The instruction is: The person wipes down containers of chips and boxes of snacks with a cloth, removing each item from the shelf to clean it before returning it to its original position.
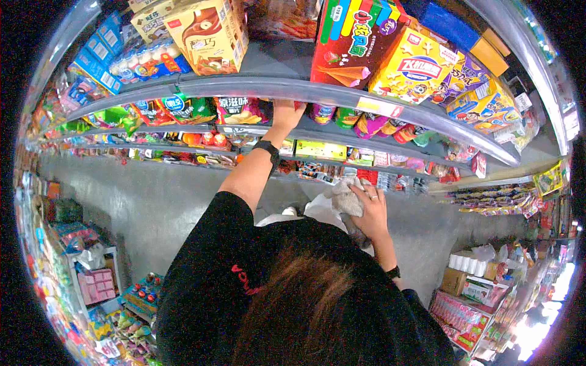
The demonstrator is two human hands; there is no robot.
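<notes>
I see my left hand (287,114) reaching up under the grey shelf rail (256,88), fingers tucked behind its edge among the snack bags (241,111) (I cannot tell what they grip). My right hand (370,210), well below the rail, is closed on a grey cloth (346,198). Red cone box (351,39) stands above the rail.

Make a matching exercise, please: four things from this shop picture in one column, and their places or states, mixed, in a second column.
Column 1
1. left hand
2. right hand
3. black wristwatch
4. tall red cardboard box

Column 2
a. stands on the top shelf
b. grips a grey cloth
c. reaches in under the top shelf
d. sits on the left wrist

Pairs: 1-c, 2-b, 3-d, 4-a
</notes>
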